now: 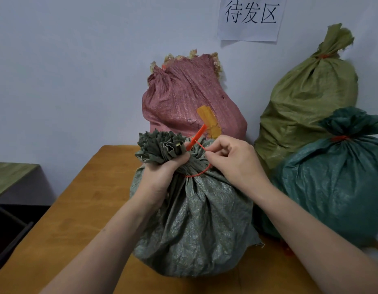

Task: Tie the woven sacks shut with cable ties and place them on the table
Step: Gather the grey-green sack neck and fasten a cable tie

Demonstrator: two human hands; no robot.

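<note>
A grey-green woven sack [196, 225] stands upright on the wooden table [82, 209] right in front of me. My left hand [162, 172] grips its bunched neck just below the frilled mouth. An orange cable tie [195, 137] loops around the neck, its flat head sticking up behind the bunch. My right hand [230, 160] pinches the thin tail of the tie at the right side of the neck.
Three tied sacks stand behind against the wall: a pink sack [188, 98], an olive sack [311, 96] and a teal sack [336, 187], each closed with an orange tie. A paper sign [250, 16] hangs on the wall. A lower dark surface [10, 177] lies at left.
</note>
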